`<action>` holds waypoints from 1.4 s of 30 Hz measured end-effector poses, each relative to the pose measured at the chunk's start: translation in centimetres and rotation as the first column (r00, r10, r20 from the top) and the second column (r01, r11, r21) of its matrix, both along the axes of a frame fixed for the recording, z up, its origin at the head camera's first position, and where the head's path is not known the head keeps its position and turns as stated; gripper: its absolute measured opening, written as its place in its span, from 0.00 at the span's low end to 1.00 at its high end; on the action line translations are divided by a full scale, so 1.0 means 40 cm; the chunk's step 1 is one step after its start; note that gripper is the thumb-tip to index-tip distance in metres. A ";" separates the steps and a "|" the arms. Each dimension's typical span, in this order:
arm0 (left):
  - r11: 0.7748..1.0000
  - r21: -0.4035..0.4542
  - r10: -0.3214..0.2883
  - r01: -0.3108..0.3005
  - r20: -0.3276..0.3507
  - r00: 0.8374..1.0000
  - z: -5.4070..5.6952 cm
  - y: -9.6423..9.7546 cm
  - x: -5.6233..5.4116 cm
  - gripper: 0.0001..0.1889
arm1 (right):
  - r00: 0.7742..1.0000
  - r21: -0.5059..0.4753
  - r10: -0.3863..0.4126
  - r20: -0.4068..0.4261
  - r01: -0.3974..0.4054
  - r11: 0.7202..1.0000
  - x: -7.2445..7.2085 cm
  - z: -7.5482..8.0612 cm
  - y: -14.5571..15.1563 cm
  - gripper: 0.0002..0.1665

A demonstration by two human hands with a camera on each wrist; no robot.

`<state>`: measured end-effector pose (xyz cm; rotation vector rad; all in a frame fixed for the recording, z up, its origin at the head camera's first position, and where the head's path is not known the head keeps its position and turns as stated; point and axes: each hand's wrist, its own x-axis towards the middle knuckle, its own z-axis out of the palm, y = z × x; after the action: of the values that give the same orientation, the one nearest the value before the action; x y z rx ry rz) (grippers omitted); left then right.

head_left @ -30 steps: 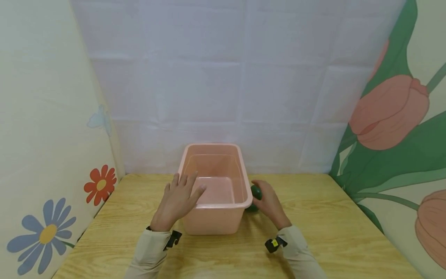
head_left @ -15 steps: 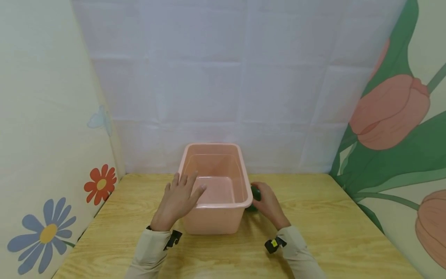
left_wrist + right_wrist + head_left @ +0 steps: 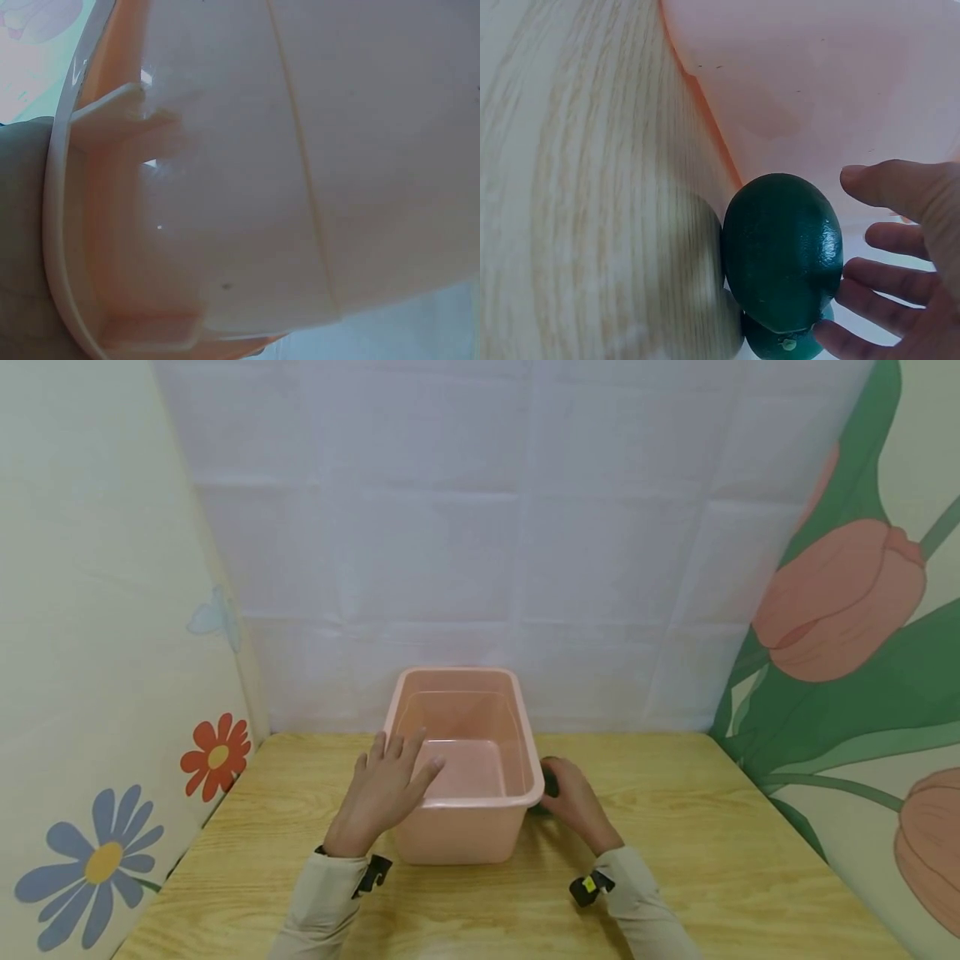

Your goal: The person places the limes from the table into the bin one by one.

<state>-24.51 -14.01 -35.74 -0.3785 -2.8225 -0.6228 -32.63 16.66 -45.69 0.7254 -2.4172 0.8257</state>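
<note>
A pink plastic tub (image 3: 465,835) stands on the table. My left hand (image 3: 382,789) lies over its near left rim, fingers straight and spread; the left wrist view shows the tub's outer wall (image 3: 375,165) below that rim. Beside the tub's right wall is my right hand (image 3: 576,800). Two glossy dark green oval fruits, lime-like, sit there: the right wrist view shows the larger-looking fruit (image 3: 784,247) on the table and a second fruit (image 3: 784,346) partly behind it. Loosely bent fingertips touch the fruit, while the thumb stands apart. In the head view the hand and rim mostly hide both.
The wood-grain table (image 3: 675,827) extends to both sides of the tub. A white cloth (image 3: 480,527) hangs behind it. Flower-printed cloths (image 3: 112,652) stand along the left and right sides. Each wrist wears a small black camera (image 3: 588,887).
My right hand has moved slightly lower beside the tub, and less of the green fruit shows above its fingers. The left hand and tub keep their places.
</note>
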 end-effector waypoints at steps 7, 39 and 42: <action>1.000 -0.018 0.004 -0.004 -0.011 1.000 0.000 -0.001 0.002 0.37 | 0.999 0.017 0.013 0.037 -0.014 1.000 -0.002 -0.008 -0.002 0.25; 1.000 -0.003 -0.008 0.008 -0.006 1.000 0.004 0.001 0.004 0.36 | 0.997 0.167 -0.066 0.036 0.059 0.984 0.010 -0.030 -0.014 0.35; 1.000 0.005 -0.010 0.010 0.000 1.000 0.004 0.000 0.003 0.36 | 0.997 0.172 -0.075 0.016 0.071 0.982 0.009 -0.031 -0.017 0.34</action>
<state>-24.40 -13.99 -35.58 -0.3925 -2.8205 -0.6313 -32.25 15.97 -46.92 0.6889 -2.5419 0.6047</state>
